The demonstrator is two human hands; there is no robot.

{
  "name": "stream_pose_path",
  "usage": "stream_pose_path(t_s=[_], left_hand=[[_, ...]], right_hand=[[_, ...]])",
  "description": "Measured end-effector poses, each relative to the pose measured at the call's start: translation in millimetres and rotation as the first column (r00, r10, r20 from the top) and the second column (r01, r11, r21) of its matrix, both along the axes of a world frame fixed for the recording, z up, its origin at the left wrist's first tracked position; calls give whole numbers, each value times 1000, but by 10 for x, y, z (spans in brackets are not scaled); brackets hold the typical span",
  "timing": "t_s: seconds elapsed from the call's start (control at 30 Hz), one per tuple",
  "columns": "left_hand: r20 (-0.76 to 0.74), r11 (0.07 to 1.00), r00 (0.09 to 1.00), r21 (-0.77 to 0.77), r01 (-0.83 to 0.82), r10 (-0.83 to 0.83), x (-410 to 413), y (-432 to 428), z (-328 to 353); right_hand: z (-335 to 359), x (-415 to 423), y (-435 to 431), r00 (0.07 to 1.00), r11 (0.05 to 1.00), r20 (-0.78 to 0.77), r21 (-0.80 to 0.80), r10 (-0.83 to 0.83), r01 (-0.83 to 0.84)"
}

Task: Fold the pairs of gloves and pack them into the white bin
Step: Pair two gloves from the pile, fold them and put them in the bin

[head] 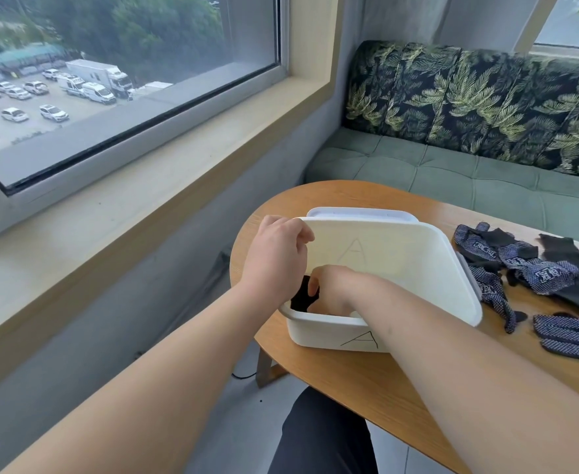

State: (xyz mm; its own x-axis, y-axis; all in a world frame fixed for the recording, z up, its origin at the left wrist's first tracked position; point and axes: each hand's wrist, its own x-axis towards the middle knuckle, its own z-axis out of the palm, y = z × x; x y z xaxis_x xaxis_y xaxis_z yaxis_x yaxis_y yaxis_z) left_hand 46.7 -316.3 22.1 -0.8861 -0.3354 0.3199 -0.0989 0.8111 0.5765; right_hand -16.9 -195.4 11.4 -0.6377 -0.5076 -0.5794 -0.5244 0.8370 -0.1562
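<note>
Sitting on one wooden table (349, 381), one white bin (404, 265) holds one dark folded glove bundle (299, 297) in its near-left corner. The right hand (337, 289) pinches the bundle, its forearm hiding the bin floor. The left hand (277, 254) curls over the left rim. About six loose gloves (534, 268) overlap to the right.

Soft window daylight, wide-angle edge distortion.
</note>
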Motion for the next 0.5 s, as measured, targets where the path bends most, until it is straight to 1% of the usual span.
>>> stream_pose_path(t_s=[0.07,0.13,0.2,0.27,0.37,0.5], left_hand=[[4,1000,1000,-3,-6,6,-4,2,-5],[5,1000,1000,-9,-8,8,-4,2,-6],[4,1000,1000,-17,-3,3,-5,1,-3],[7,1000,1000,-22,5,-4,-9,-1,0],[12,1000,1000,-22,17,-17,-15,-8,-18],[13,1000,1000,-14,21,-21,-18,-12,-33]], right_hand=[[-12,-19,-14,1000,1000,-29,-6,-7,7],[-16,-26,-13,996,1000,-91,-2,-17,17],[-25,-25,-10,992,999,-122,-36,-30,26],[-41,-31,-20,994,998,-112,-69,-14,6],[-79,-20,-63,996,997,-51,-12,70,-71],[-89,-13,-89,994,994,0,10,106,-106]])
